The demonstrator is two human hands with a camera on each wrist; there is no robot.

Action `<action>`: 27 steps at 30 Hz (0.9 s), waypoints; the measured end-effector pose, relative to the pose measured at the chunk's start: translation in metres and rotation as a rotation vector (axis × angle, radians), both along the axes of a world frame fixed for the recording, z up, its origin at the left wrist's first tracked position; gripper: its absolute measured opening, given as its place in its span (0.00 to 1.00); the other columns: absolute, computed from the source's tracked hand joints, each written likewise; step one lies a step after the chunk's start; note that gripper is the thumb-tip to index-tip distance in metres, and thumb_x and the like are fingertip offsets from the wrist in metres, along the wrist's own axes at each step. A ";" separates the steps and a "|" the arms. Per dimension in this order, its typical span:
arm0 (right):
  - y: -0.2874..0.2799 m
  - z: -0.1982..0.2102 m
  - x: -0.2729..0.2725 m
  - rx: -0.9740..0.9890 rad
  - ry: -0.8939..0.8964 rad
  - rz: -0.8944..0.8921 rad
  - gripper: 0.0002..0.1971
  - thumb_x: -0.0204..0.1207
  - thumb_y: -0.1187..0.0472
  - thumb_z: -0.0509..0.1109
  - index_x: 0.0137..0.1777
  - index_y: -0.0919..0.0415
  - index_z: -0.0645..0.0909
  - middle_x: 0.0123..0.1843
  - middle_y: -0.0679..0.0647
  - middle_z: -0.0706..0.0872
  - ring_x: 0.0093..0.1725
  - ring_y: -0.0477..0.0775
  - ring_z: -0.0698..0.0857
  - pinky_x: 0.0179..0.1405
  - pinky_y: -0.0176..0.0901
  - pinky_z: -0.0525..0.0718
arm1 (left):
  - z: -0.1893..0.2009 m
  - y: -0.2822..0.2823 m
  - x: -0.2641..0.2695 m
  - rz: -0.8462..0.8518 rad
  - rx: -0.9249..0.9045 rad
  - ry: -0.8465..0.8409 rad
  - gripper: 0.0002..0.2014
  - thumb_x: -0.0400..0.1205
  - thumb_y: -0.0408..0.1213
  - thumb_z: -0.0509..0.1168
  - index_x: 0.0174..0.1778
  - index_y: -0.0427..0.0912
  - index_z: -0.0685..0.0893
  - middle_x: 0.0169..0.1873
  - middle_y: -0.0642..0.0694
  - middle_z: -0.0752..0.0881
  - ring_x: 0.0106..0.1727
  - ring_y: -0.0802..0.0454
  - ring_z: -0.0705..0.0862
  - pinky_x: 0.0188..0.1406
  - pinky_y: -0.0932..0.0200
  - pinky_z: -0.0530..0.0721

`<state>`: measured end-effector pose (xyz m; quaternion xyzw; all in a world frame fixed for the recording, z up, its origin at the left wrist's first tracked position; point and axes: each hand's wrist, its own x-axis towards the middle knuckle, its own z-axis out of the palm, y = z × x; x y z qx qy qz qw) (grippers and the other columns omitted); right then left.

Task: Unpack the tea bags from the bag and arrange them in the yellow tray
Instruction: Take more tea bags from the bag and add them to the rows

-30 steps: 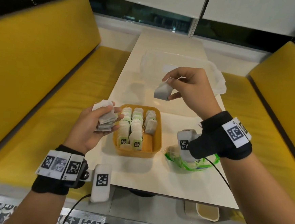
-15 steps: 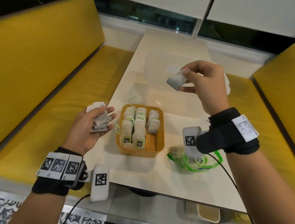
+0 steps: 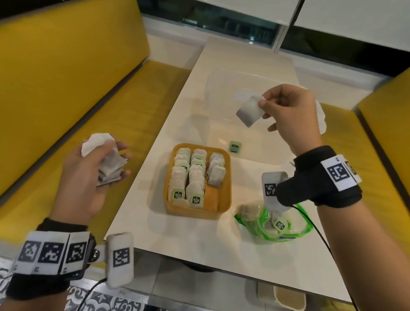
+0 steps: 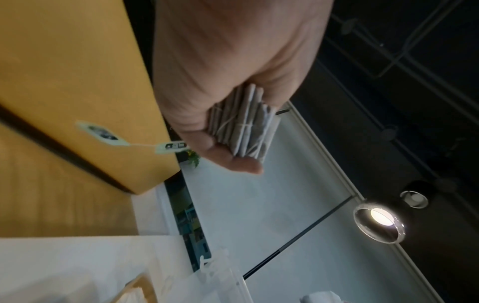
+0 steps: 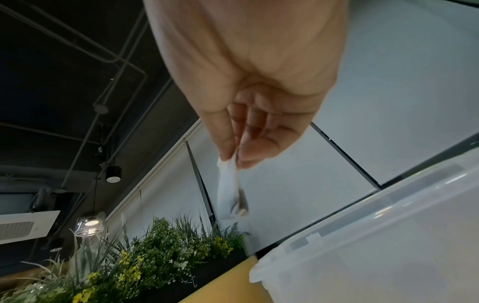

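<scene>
The yellow tray [image 3: 226,198] sits mid-table with three rows of upright tea bags [image 3: 192,176]; its right row is short. My right hand [image 3: 261,105] is raised over the table beyond the tray and pinches a single tea bag [image 3: 249,110] by its top corner; in the right wrist view that tea bag [image 5: 229,190] hangs from thumb and forefinger. A green tag [image 3: 234,148] shows below it, just beyond the tray. My left hand [image 3: 115,158] is left of the table, palm up, holding a stack of tea bags [image 3: 109,167], [image 4: 243,127]. The green-edged clear bag [image 3: 272,222] lies right of the tray.
A clear plastic box [image 3: 243,89] stands at the far end of the white table [image 3: 192,242]. Yellow bench seats [image 3: 57,82] flank both sides. Two paper tags [image 4: 103,135] dangle on strings from the left hand's stack.
My right hand has lifted the single tea bag up and away from the tray, toward the far right. My left hand with its stack has drifted slightly left, away from the tray.
</scene>
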<state>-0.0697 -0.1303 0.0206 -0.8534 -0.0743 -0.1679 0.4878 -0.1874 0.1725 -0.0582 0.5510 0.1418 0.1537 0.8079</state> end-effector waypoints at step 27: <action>0.024 -0.096 0.007 -0.885 0.204 0.205 0.07 0.77 0.64 0.66 0.43 0.54 0.86 0.41 0.54 0.86 0.39 0.58 0.84 0.44 0.52 0.88 | -0.003 -0.001 -0.032 -0.028 0.167 -0.003 0.03 0.84 0.40 0.63 0.50 0.47 0.82 0.42 0.49 0.89 0.40 0.53 0.88 0.28 0.60 0.86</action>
